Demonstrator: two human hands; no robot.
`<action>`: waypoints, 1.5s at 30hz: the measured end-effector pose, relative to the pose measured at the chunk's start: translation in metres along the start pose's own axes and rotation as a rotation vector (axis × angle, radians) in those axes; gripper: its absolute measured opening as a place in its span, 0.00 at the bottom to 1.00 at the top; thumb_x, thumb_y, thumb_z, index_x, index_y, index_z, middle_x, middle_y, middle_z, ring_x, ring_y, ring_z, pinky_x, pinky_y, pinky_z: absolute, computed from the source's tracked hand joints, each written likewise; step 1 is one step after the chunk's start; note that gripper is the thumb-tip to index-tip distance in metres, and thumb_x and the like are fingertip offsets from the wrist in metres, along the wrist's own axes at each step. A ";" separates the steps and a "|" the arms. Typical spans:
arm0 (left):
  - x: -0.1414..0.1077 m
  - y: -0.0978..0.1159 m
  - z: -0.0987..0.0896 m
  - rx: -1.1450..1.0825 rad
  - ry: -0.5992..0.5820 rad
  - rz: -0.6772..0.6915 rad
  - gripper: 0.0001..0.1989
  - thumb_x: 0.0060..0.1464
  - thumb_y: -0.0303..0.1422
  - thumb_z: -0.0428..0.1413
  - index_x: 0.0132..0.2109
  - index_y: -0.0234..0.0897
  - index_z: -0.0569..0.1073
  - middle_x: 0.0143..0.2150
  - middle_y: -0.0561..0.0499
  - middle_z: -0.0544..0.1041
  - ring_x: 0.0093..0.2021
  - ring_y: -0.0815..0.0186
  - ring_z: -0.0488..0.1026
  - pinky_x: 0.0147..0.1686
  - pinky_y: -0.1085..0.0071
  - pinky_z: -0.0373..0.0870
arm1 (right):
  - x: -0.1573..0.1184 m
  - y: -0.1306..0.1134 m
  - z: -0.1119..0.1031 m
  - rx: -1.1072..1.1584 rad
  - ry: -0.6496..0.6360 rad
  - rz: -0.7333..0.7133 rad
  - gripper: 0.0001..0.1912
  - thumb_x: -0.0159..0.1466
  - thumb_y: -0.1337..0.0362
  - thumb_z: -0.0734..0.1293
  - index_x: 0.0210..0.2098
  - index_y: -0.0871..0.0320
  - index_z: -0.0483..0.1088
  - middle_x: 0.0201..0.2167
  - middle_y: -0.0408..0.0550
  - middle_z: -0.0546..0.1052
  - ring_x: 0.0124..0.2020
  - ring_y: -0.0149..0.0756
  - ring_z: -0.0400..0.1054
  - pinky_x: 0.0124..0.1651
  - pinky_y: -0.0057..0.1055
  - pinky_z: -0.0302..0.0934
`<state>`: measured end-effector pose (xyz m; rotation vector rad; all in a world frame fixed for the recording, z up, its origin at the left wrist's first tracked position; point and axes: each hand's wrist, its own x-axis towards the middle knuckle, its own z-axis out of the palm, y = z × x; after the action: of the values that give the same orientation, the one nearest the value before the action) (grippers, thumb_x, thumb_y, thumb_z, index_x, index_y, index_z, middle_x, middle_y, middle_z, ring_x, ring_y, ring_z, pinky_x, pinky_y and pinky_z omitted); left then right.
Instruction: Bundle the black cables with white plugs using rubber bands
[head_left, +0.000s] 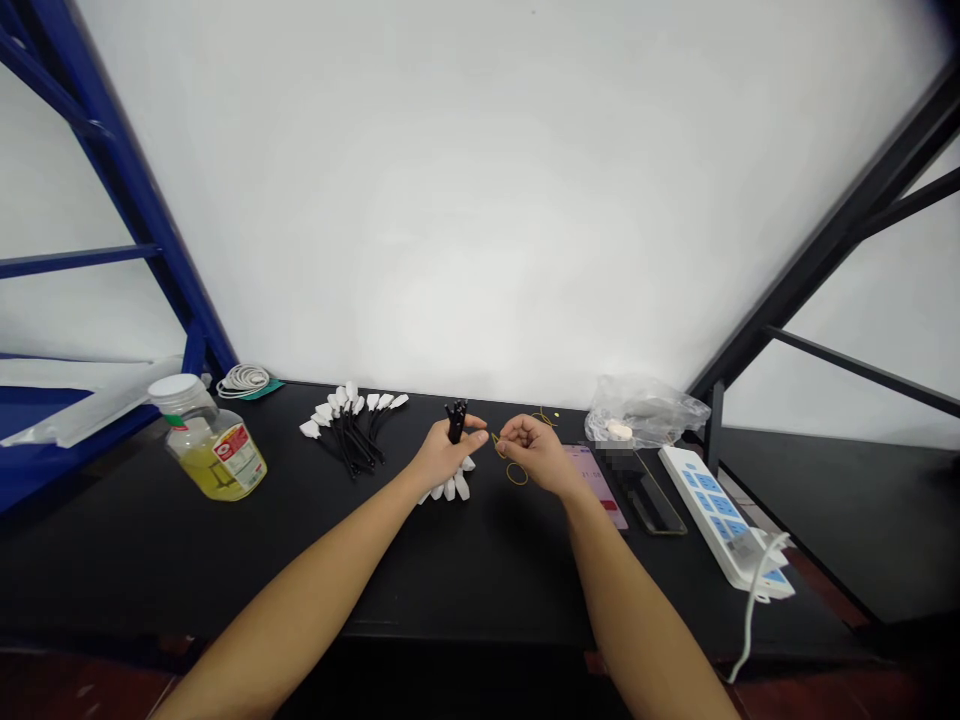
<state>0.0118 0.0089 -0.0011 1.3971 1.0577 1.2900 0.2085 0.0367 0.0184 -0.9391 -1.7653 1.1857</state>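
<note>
My left hand (444,452) is closed around a bundle of short black cables (455,420). Their black tips stick up above the fist, and their white ends (450,488) show below it. To the right, my right hand (534,452) pinches a thin yellow rubber band (497,443) between thumb and fingertips, close to the left thumb but apart from the bundle. Another yellow rubber band (517,474) lies in a loop on the black table just under the right fingers. More black cables with white ends (352,425) lie fanned out left of my left hand.
A jar of yellow liquid (225,455) stands at left, with a coiled white cable (246,379) behind it. On the right are a pink-screened phone (598,485), a dark phone (646,492), a clear plastic bag (652,408) and a white power strip (720,515). More rubber bands (544,415) lie behind my right hand.
</note>
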 end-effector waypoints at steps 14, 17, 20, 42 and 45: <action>-0.001 0.008 0.005 0.264 -0.037 0.084 0.13 0.52 0.34 0.56 0.24 0.39 0.61 0.21 0.57 0.60 0.23 0.71 0.59 0.26 0.73 0.58 | -0.009 -0.015 0.029 0.798 -0.013 -0.096 0.09 0.53 0.68 0.71 0.35 0.53 0.72 0.31 0.40 0.81 0.19 0.27 0.63 0.30 0.32 0.66; -0.006 0.011 0.008 0.309 -0.048 0.134 0.12 0.52 0.32 0.56 0.25 0.39 0.62 0.21 0.56 0.62 0.23 0.70 0.59 0.25 0.73 0.56 | -0.008 -0.014 0.033 0.718 0.149 -0.082 0.14 0.53 0.66 0.73 0.40 0.51 0.73 0.47 0.45 0.82 0.16 0.24 0.60 0.26 0.32 0.66; -0.009 0.014 0.010 0.319 -0.062 0.170 0.11 0.52 0.32 0.57 0.25 0.39 0.64 0.21 0.56 0.64 0.23 0.69 0.59 0.24 0.73 0.53 | -0.006 -0.010 0.034 0.611 0.265 -0.081 0.24 0.52 0.59 0.77 0.49 0.50 0.73 0.54 0.51 0.78 0.19 0.26 0.65 0.27 0.33 0.68; -0.005 0.009 0.008 0.071 -0.019 0.128 0.15 0.45 0.28 0.62 0.43 0.40 0.76 0.39 0.46 0.80 0.42 0.58 0.77 0.41 0.67 0.72 | -0.014 -0.013 0.040 -0.250 0.187 -0.127 0.35 0.58 0.59 0.73 0.63 0.52 0.63 0.26 0.40 0.74 0.22 0.31 0.62 0.28 0.30 0.60; -0.001 0.004 0.001 -0.032 0.004 0.083 0.19 0.45 0.29 0.60 0.48 0.39 0.74 0.31 0.52 0.75 0.31 0.66 0.74 0.31 0.73 0.69 | -0.012 -0.009 0.039 -0.256 0.143 -0.096 0.34 0.61 0.56 0.70 0.64 0.54 0.59 0.26 0.39 0.74 0.22 0.30 0.60 0.29 0.30 0.58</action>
<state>0.0132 0.0075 0.0027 1.4283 0.9864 1.3639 0.1768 0.0091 0.0150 -1.0473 -1.8516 0.8238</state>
